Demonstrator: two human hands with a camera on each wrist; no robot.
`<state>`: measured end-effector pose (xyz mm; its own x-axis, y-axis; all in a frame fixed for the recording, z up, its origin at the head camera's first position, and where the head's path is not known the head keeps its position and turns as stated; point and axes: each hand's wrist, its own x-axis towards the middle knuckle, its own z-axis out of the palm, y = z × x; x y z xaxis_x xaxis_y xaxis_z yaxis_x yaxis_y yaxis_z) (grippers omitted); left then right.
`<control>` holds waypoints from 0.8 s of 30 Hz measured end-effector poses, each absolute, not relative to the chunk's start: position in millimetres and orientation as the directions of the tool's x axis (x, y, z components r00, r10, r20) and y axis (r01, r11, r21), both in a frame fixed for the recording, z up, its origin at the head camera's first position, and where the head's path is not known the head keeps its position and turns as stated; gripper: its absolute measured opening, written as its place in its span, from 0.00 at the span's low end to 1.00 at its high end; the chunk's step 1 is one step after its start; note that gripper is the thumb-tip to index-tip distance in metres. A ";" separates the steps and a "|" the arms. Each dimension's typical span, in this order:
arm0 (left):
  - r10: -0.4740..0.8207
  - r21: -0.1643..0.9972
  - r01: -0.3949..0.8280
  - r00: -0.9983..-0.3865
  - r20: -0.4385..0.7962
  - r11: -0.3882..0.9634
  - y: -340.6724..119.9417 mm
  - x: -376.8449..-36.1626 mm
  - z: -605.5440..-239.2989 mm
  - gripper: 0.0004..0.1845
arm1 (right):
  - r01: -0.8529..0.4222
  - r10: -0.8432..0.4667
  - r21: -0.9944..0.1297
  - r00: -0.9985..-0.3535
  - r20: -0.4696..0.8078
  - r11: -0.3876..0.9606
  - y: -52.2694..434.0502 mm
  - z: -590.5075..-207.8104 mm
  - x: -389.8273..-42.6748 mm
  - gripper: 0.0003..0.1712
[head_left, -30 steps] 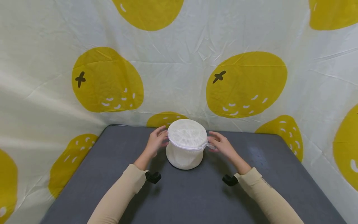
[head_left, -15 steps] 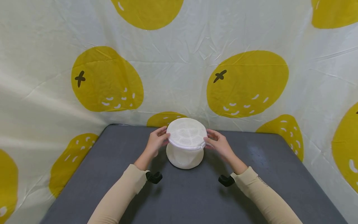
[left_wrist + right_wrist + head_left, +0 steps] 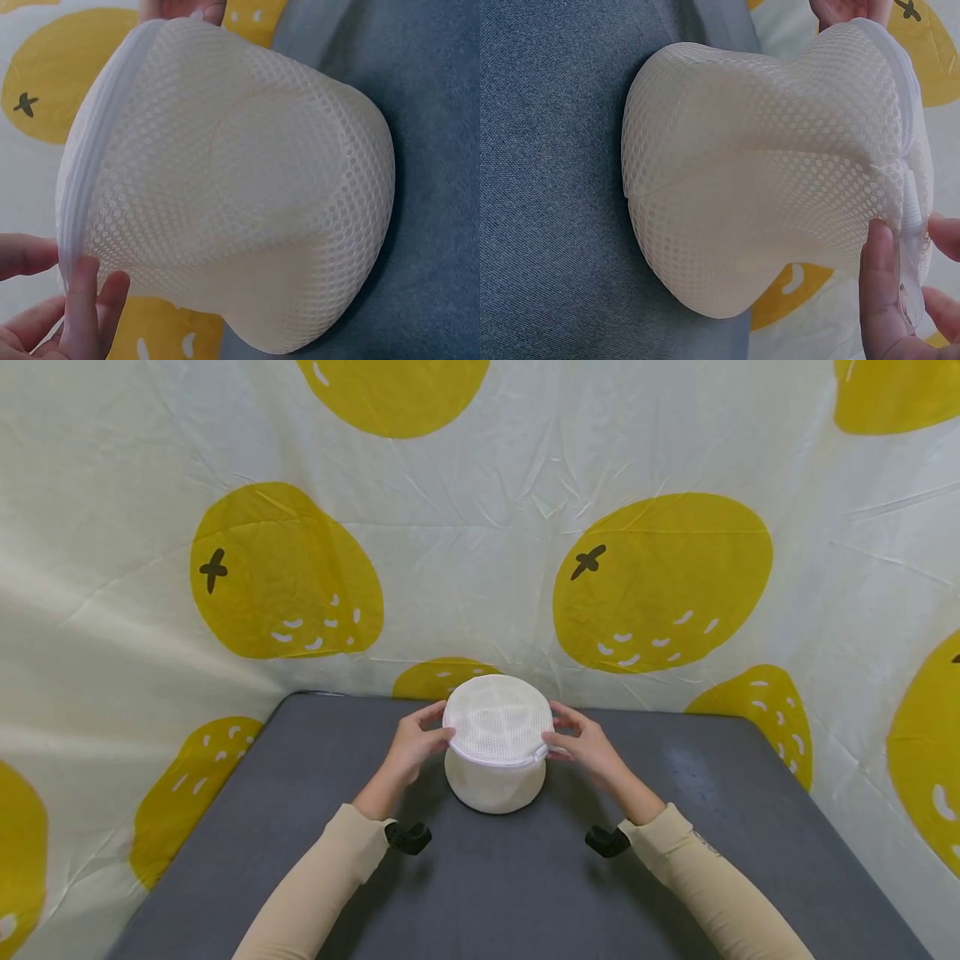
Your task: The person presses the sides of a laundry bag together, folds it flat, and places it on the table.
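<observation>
Under your hands, the round bag [image 3: 498,745] is white open-weave mesh cloth, soft and matt, with a smoother woven band [image 3: 82,195] running round its top edge. The pull [image 3: 909,289] at your right thumb looks like clear plastic, though the view is too close to be sure. The table [image 3: 225,827] has a grey, matt, felt-like cover. The backdrop [image 3: 480,543] is thin creased sheeting with a faint sheen.

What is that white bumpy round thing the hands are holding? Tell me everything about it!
The mesh bag is a round, cream-white drum of holey netting with a white zipper band round its top rim. It stands upright on the grey table, its sides pinched in. The left hand and right hand pinch its rim on opposite sides.
</observation>
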<state>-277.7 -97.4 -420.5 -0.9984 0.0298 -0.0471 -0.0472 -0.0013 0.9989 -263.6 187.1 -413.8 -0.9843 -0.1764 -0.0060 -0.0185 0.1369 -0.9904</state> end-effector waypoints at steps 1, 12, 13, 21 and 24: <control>0.031 0.999 -0.050 -0.998 -0.050 0.003 -98.1 -277.7 -421.1 0.31 | -0.020 -0.180 -0.990 -0.984 -0.006 0.142 186.8 -413.6 -263.4 0.38; 0.034 0.998 -0.065 -0.997 -0.066 0.023 -101.4 -279.3 -426.6 0.31 | -0.018 -0.185 -0.987 -0.983 -0.012 0.161 184.3 -416.8 -263.5 0.39; 0.034 0.998 -0.064 -0.997 -0.065 0.022 -101.2 -279.4 -426.8 0.31 | -0.019 -0.183 -0.987 -0.983 -0.012 0.162 184.4 -417.4 -263.7 0.39; 0.048 0.998 -0.052 -0.997 -0.054 0.040 -99.5 -281.4 -430.4 0.31 | -0.009 -0.193 -0.989 -0.981 -0.021 0.149 186.2 -423.4 -264.0 0.39; 0.055 0.998 -0.050 -0.997 -0.052 0.041 -99.3 -282.1 -432.3 0.31 | -0.010 -0.198 -0.989 -0.980 -0.019 0.145 186.5 -425.5 -264.4 0.39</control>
